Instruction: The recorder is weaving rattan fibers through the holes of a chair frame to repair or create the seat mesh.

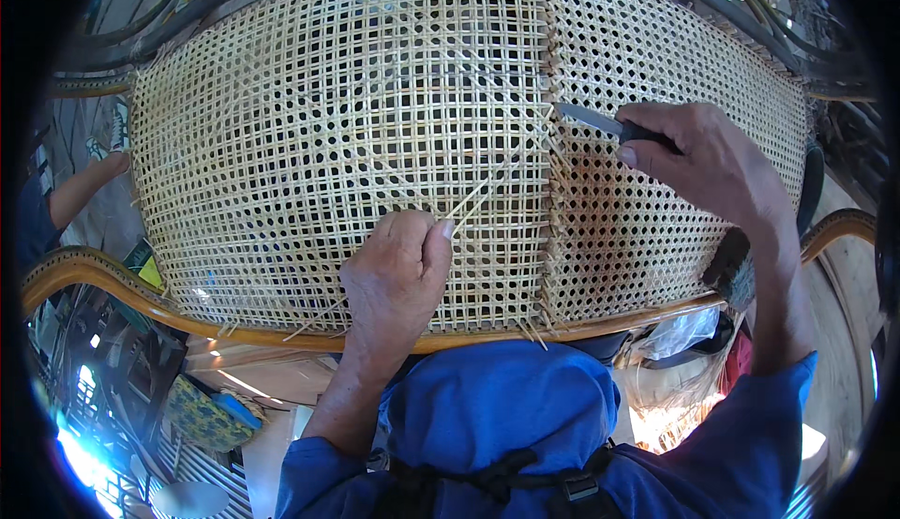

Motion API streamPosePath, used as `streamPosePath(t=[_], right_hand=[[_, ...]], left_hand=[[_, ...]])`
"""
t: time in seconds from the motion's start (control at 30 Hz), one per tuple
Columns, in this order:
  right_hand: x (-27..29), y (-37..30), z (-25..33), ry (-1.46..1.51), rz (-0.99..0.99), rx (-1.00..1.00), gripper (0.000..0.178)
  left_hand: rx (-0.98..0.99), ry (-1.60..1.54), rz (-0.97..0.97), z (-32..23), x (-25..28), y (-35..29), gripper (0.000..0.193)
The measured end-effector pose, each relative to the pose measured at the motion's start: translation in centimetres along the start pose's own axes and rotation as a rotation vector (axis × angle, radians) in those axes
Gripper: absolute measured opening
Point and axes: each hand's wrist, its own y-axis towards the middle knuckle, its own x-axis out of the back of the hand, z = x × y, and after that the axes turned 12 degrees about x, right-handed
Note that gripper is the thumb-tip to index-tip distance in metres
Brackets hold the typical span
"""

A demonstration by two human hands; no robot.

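Note:
A woven cane panel [281,144] stretches across a wooden frame before me, its left section in an open square weave. The right section [656,60] shows a tighter weave with small holes, and a bound seam [553,191] divides the two. My left hand [398,266] is closed in a pinch over the open weave, gripping thin cane strands [467,205] that run up and right toward the seam. My right hand [689,153] grips the dark handle of a knife [589,118]. The blade points left, its tip at the seam. Loose strand ends [534,331] stick out at the near edge.
The curved wooden rail [459,339] borders the panel's near side. At far left another person's arm [84,191] reaches to the panel's edge. A dark block-like object [731,270] lies by my right forearm. Loose fibres [684,397] and a clear plastic bag [670,333] are below right.

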Motion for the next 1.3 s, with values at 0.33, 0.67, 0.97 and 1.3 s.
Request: streamPosePath(t=[0.33, 0.67, 0.97, 1.3], right_hand=[[2.9, 3.1, 1.3, -0.215, 0.208, -0.047, 0.022], [3.8, 3.3, 2.8, -0.299, 0.254, -0.172, 0.028], [-6.5, -7.9, 7.1, 0.386, -0.267, 0.055, 0.041], [-17.5, -5.9, 12.4, 0.192, -0.175, 0.626, 0.031]], left_hand=[[-0.039, -0.121, -0.105, 0.4, -1.0, 0.0, 0.017], [-0.059, 0.009, -0.077, 0.1, -0.7, -0.4, 0.023], [-0.008, -0.348, 0.05, -1.3, 4.8, -8.0, 0.029], [0.503, -1.423, 0.024, 1.7, 0.3, -12.2, 0.047]])
